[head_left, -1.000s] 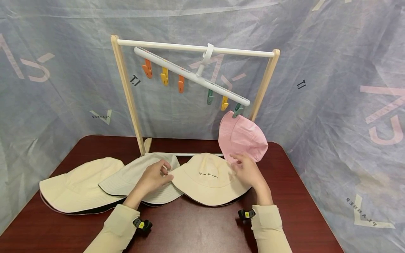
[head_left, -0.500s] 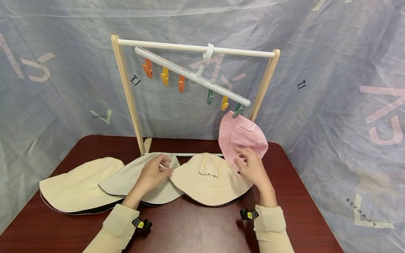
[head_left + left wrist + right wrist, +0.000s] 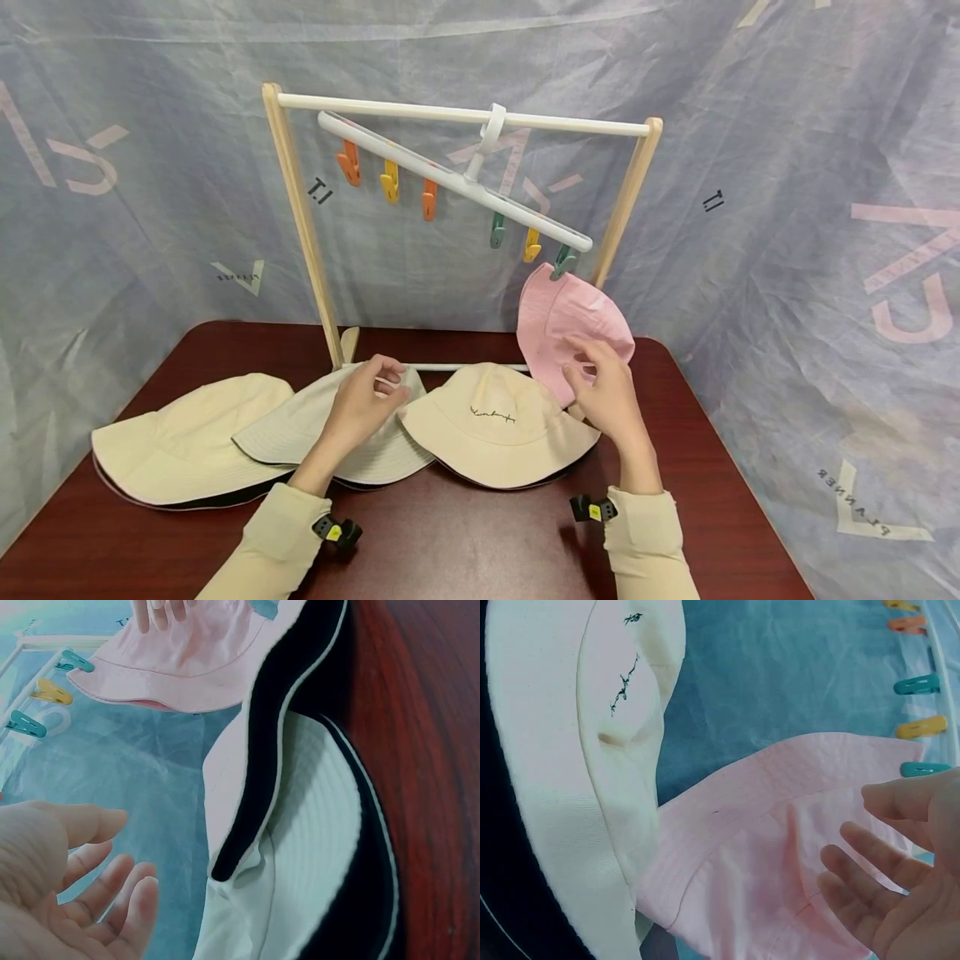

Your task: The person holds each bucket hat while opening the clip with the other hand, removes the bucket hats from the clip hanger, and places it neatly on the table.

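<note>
My left hand (image 3: 366,402) hovers over the grey-white bucket hat (image 3: 300,425), fingers loosely bent and holding nothing. In the left wrist view that hand (image 3: 90,877) is apart from the hat brims. My right hand (image 3: 606,392) is raised in front of the pink bucket hat (image 3: 551,333), also with nothing in its relaxed fingers. Between the hands lies a cream bucket hat (image 3: 480,442) with dark script on its front. A green clothespin (image 3: 564,262) grips the pink hat's brim and hangs it from the white clip hanger (image 3: 450,177).
A pale yellow bucket hat (image 3: 198,437) lies at the left of the dark red table (image 3: 480,542). Behind the hats stands a wooden rack (image 3: 303,217) with a white top bar. Orange (image 3: 429,200), yellow and green clothespins dangle from the tilted hanger. Grey fabric (image 3: 750,125) surrounds the table.
My right hand has drawn off the cream hat's right side, moving up and slightly right. The left hand has risen a little from beside the cream brim. The hats stay in place.
</note>
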`<action>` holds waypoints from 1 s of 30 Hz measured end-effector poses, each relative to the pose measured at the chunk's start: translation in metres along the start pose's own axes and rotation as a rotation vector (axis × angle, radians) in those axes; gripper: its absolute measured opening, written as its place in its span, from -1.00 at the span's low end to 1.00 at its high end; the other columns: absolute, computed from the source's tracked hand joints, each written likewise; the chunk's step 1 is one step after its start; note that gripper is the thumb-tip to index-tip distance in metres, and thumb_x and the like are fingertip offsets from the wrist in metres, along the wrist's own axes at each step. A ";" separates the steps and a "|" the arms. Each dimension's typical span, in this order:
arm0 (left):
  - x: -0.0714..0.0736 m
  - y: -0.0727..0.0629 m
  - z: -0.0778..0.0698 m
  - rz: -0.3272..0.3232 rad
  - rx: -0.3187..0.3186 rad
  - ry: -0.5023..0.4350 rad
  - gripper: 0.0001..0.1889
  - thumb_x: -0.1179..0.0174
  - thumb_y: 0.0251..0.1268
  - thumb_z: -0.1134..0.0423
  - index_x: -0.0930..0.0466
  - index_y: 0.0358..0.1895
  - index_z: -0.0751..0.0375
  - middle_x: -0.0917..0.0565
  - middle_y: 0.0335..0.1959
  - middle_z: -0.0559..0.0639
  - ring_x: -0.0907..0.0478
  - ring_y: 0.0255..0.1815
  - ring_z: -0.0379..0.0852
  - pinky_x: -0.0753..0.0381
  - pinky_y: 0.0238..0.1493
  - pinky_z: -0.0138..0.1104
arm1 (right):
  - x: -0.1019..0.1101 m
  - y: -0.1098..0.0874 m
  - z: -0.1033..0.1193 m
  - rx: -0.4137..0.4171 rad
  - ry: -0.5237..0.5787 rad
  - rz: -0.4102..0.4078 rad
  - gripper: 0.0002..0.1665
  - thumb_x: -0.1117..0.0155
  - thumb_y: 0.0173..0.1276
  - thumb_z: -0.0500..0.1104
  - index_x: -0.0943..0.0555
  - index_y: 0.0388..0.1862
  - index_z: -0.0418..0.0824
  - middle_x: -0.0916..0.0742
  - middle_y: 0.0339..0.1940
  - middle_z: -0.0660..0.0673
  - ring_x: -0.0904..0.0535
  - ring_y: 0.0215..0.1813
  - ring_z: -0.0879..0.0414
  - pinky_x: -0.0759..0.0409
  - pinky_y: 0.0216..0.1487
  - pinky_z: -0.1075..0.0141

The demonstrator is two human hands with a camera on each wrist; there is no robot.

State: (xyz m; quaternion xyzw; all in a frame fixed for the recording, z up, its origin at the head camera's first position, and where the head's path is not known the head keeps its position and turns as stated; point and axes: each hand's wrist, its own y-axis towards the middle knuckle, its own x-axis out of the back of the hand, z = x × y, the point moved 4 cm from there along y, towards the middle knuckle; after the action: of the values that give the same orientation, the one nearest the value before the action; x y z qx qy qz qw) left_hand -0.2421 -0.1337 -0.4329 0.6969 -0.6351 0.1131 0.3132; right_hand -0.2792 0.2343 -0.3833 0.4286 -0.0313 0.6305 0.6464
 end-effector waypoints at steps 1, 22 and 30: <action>0.001 0.000 -0.001 -0.005 -0.001 -0.004 -0.69 -0.43 0.39 0.29 -0.64 0.12 0.16 -0.72 -0.06 0.07 -0.75 -0.12 -0.01 -0.72 -0.08 -0.12 | 0.001 0.001 0.001 0.006 0.001 -0.013 -0.48 -0.39 0.39 -0.42 -0.66 0.33 -0.30 -0.71 0.21 -0.29 -0.69 0.13 -0.24 -0.71 0.14 -0.18; -0.003 0.032 -0.042 0.032 -0.096 -0.110 -0.70 -0.39 0.47 0.20 -0.61 0.16 0.07 -0.70 0.05 0.11 -0.70 -0.02 -0.05 -0.72 0.05 -0.13 | 0.009 0.001 0.018 0.070 0.012 -0.159 -0.49 -0.41 0.37 -0.42 -0.69 0.31 -0.26 -0.73 0.20 -0.24 -0.70 0.15 -0.17 -0.67 0.17 -0.11; -0.011 0.050 -0.064 0.067 -0.135 -0.166 -0.70 -0.39 0.48 0.24 -0.59 0.18 0.07 -0.70 0.05 0.08 -0.69 -0.02 -0.09 -0.71 0.06 -0.18 | 0.011 0.003 0.020 0.069 0.022 -0.188 -0.49 -0.39 0.39 -0.42 -0.69 0.31 -0.22 -0.74 0.21 -0.22 -0.70 0.18 -0.17 -0.66 0.20 -0.10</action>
State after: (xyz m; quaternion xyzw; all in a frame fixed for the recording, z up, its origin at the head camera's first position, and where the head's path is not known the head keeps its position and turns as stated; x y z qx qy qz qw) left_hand -0.2767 -0.0872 -0.3742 0.6596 -0.6880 0.0224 0.3018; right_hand -0.2694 0.2310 -0.3627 0.4446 0.0380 0.5723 0.6880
